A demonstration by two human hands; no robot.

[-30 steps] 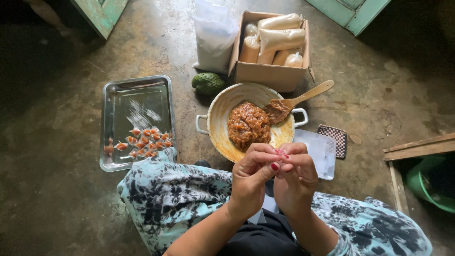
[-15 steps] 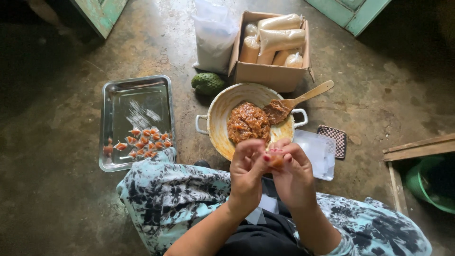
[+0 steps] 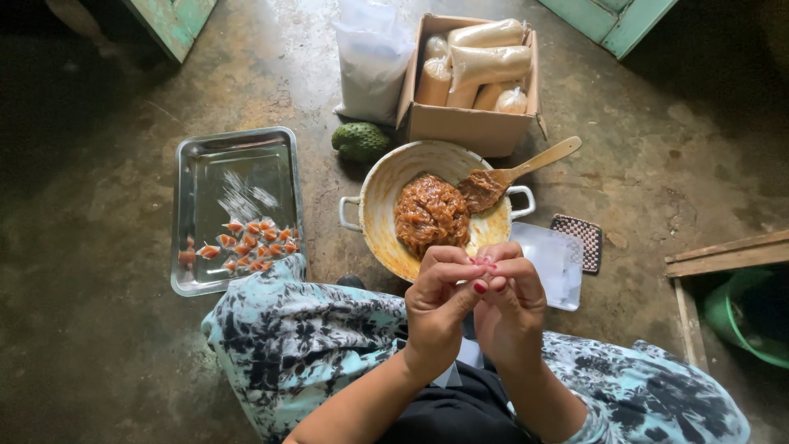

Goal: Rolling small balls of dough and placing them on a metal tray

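Observation:
My left hand [image 3: 440, 300] and my right hand [image 3: 511, 300] meet in front of me, fingertips pinched together on one small wrapped sweet [image 3: 485, 265] that is mostly hidden by the fingers. Just beyond them stands a cream two-handled pan [image 3: 386, 185] holding a mound of sticky brown paste [image 3: 431, 213], with a wooden spoon [image 3: 526, 168] resting in it. To the left a steel tray [image 3: 234, 168] carries several small orange wrapped pieces [image 3: 251, 242].
A cardboard box [image 3: 468, 127] with plastic-packed rolls stands beyond the pan, a white bag [image 3: 374, 57] and a green bumpy fruit [image 3: 360, 141] beside it. Clear wrappers [image 3: 552, 263] and a small woven pad [image 3: 579, 240] lie right. A wooden frame [image 3: 723, 255] and green tub [image 3: 748, 316] are far right.
My hands have kept working the small piece between the fingertips, shifting slightly; the orange of it showed half a second ago and is now mostly covered by my fingers.

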